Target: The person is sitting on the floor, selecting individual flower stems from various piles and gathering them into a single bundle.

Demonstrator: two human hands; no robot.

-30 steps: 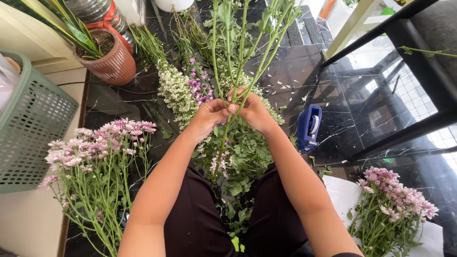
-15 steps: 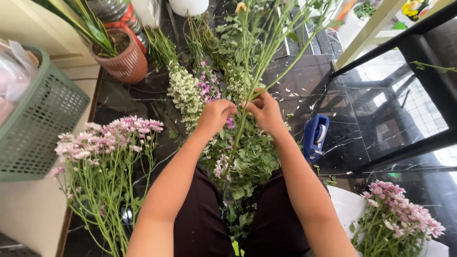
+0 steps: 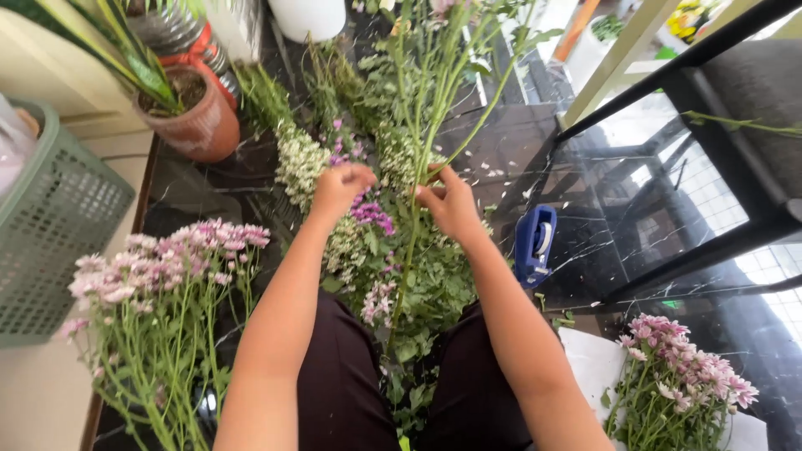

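Sitting low over the work, the person has dark-clothed knees (image 3: pixel 351 392) spread, and a heap of cut leafy greenery (image 3: pixel 434 292) lies between them, close enough to pick from without stretching. Bunches of pink daisy-like flowers (image 3: pixel 159 267) stand at the near left, and a second pink bunch (image 3: pixel 693 367) lies on white paper at the near right, so the sorted stock flanks the body on both sides.

Just beyond the knees, both hands meet over the heap. The right hand (image 3: pixel 451 205) is closed round a bundle of long green stems (image 3: pixel 422 125), thumb on one side and fingers wrapped on the other; the stems rise away from the person, held upright so the blooms stay off the floor and the bundle keeps its shape. The left hand (image 3: pixel 342 188) is loosely curled, fingers bent in above small purple flowers (image 3: pixel 372 213) and just beside the stems; whether it pinches a sprig or only touches the blooms I cannot tell.

A blue tape dispenser (image 3: pixel 535 242) lies on the dark marble floor (image 3: pixel 501 142) just right of the right forearm, within easy reach. Farther off, white flower spikes (image 3: pixel 301 159) lie on the floor, a green mesh basket (image 3: pixel 58 225) sits at the left, and a terracotta pot (image 3: pixel 192 117) with a striped plant stands beyond it.
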